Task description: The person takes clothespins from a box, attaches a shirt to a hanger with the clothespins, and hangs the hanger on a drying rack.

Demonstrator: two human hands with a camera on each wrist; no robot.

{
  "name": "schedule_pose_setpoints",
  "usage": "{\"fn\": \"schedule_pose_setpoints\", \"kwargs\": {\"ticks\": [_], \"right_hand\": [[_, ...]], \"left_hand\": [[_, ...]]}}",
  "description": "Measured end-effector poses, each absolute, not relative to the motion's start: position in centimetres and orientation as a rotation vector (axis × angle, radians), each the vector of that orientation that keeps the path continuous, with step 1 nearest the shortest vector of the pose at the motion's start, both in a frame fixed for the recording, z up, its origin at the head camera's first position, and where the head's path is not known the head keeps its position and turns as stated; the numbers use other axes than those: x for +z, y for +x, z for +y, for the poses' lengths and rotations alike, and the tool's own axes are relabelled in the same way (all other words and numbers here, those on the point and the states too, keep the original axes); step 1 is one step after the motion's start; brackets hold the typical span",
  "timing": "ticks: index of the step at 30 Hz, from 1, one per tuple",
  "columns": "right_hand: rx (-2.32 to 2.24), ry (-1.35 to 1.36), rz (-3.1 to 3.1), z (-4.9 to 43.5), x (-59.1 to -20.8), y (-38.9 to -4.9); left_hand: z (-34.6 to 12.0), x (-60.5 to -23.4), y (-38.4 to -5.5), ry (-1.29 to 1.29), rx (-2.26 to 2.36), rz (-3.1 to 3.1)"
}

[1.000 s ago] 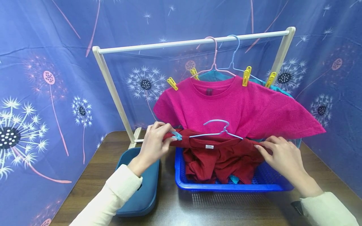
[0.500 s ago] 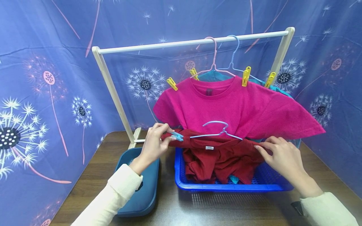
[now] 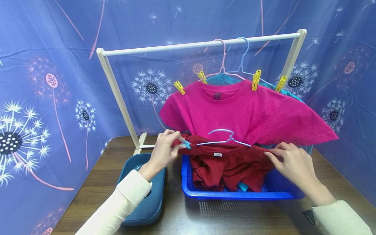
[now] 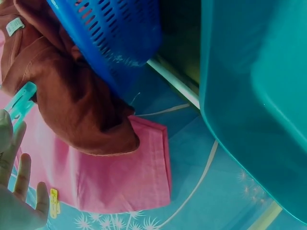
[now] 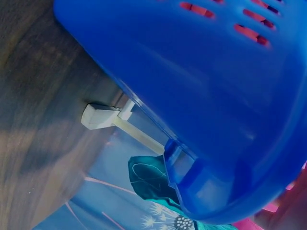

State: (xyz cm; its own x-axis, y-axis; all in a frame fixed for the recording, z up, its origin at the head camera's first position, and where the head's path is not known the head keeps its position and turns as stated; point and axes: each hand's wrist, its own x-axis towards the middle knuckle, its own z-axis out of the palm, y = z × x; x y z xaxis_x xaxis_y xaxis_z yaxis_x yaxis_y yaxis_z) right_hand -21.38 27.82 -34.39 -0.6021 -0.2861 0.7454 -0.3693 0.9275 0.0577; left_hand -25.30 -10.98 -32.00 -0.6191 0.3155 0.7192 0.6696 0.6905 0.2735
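My left hand (image 3: 165, 147) pinches a light-blue clothespin (image 3: 186, 144) at the left shoulder of a dark red shirt (image 3: 223, 166). In the left wrist view the same clothespin (image 4: 21, 103) sits at the shirt's neckline edge between thumb and fingers. At the opposite shoulder, my right hand (image 3: 292, 163) pinches the red fabric between thumb and fingers. A light-blue hanger (image 3: 227, 141) stands inside the shirt's neck, its hook tilted to the left. Most of the shirt's body lies bunched in a blue basket (image 3: 235, 195).
Behind, a magenta shirt (image 3: 220, 114) with yellow clothespins hangs from a pink hanger on the white rack bar (image 3: 176, 47). A teal garment hangs behind it on a blue hanger. Left of the basket stands a dark teal bin (image 3: 141, 209) on the wooden table (image 3: 97, 182).
My left hand has shifted slightly right, and the clothespin has moved with it, now tilted down. The hanger's hook has sunk a little lower. My right hand has stayed in place.
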Motion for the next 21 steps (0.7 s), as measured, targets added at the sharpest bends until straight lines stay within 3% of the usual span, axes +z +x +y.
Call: {"fn": "schedule_pose_setpoints", "kwargs": {"ticks": [21], "right_hand": [[0.144,0.467,-2.243,27.89,-34.15,-21.62]], "left_hand": [[-11.81,-31.37,-24.59,-0.761,-0.638,-2.377]]}}
